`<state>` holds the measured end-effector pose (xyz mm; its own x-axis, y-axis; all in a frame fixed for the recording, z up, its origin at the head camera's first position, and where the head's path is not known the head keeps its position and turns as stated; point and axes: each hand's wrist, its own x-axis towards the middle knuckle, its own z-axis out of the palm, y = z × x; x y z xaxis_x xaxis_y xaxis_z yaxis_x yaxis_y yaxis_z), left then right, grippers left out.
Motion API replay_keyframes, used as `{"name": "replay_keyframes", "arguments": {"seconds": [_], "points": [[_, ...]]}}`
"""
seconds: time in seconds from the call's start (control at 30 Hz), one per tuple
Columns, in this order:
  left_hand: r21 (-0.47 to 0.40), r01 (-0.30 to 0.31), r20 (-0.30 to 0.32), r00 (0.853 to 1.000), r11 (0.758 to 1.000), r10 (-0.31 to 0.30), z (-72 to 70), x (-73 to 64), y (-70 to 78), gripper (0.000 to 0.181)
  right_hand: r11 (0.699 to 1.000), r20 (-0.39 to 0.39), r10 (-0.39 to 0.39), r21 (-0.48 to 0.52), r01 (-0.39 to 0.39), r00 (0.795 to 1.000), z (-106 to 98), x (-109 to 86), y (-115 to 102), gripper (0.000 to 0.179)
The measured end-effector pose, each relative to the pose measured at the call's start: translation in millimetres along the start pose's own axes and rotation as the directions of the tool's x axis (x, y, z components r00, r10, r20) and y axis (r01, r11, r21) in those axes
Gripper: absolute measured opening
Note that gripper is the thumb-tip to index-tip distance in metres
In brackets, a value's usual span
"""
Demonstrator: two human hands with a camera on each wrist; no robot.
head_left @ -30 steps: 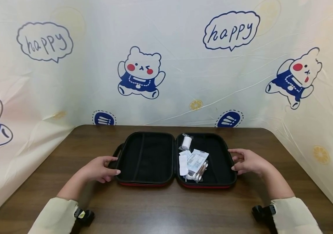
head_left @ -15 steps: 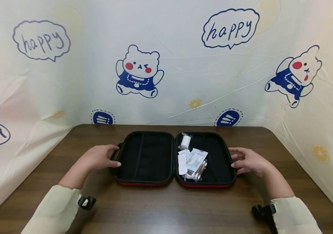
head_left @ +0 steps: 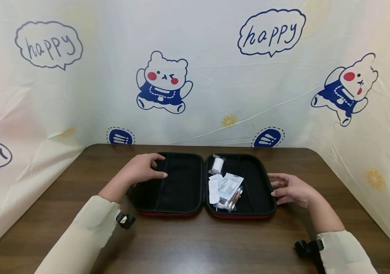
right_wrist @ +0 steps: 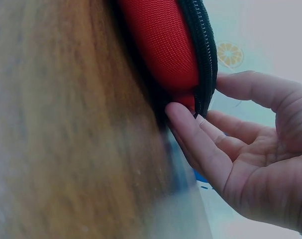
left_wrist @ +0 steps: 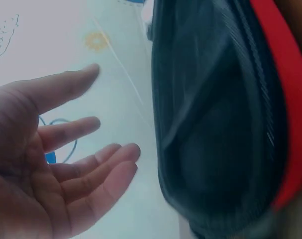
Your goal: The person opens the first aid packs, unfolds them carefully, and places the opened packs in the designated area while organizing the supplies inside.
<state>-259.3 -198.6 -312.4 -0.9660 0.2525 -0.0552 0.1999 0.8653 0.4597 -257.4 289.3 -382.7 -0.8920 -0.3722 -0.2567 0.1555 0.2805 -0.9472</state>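
A black-lined zip case [head_left: 184, 190] with a red shell lies unfolded flat on the table. My left hand [head_left: 141, 169] hovers over its left half, fingers and thumb spread with nothing between them; in the left wrist view the left hand [left_wrist: 66, 164] is apart from the case. At the right edge, my right hand [head_left: 294, 190] holds the rim. The right wrist view shows thumb and fingers of the right hand [right_wrist: 260, 164] on either side of the zipper edge. In the right half lie a wrapped white roll [head_left: 217, 166], white packets [head_left: 230, 186] and a bag of cotton swabs [head_left: 235, 199].
The brown wooden table [head_left: 195, 243] ends at a rounded far edge before a printed curtain [head_left: 202, 76] with bears. A dark carry handle sits at the case's left side, partly behind the left forearm. Each wrist wears a small black camera [head_left: 125, 220].
My left hand has let go of the case's left edge, risen and moved right and away from me over the left half. The right hand and the case have stayed put.
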Motion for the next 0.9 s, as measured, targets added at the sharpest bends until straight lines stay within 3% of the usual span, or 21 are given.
{"name": "replay_keyframes", "arguments": {"seconds": [0.5, 0.63, 0.77, 0.9], "points": [[-0.184, -0.138, -0.015, 0.99, 0.973, 0.137, 20.3, 37.7, 31.6, 0.051, 1.0, 0.009, -0.006, 0.003, 0.006, 1.0, -2, -0.3, -1, 0.079], [-0.285, -0.172, -0.015, 0.984, 0.943, 0.175, 26.2, 48.3, 38.4, 0.052, 1.0, 0.008, -0.008, 0.001, 0.008, 1.0, -3, 0.1, 0, 0.079], [-0.395, -0.204, -0.018, 0.977, 0.896, 0.214, 33.1, 59.7, 45.6, 0.052, 1.0, 0.012, -0.007, 0.006, 0.007, 1.0, -3, 0.0, 1, 0.079], [-0.461, -0.213, -0.024, 0.974, 0.862, 0.227, 41.1, 71.5, 52.8, 0.051, 1.0, 0.016, 0.0, 0.013, 0.0, 1.0, -3, 0.0, 1, 0.08]]}}
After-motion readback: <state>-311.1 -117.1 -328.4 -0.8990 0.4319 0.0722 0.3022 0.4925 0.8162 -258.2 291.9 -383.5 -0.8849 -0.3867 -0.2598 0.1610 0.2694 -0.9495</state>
